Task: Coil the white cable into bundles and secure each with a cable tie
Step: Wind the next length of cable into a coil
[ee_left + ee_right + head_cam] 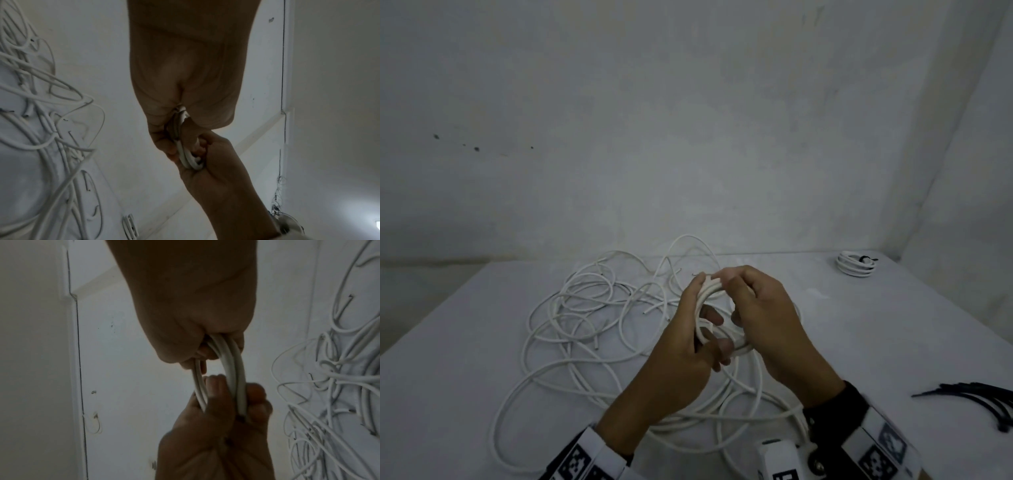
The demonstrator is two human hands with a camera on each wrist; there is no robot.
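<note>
We hold a small coil (pixel 714 313) of white cable above the worktop (pixel 859 325), near the middle of the scene. The left hand (pixel 688 339) curls round the coil's left side, and the right hand (pixel 760 308) pinches its far and right side; both grips are closed on the turns. The coil is not yet tied. If either grip eases, we judge the springy turns will fan out and the coil will lose its shape. The loose cable (pixel 585 329) lies tangled to the left and beneath the hands, with several cut ends; a trailing strand could snag there and drag a turn out. The ties (pixel 976 401) lie well apart at the near right, so fetching one leaves one hand holding the coil alone. A tied bundle (pixel 856 263) sits at the far right.
</note>
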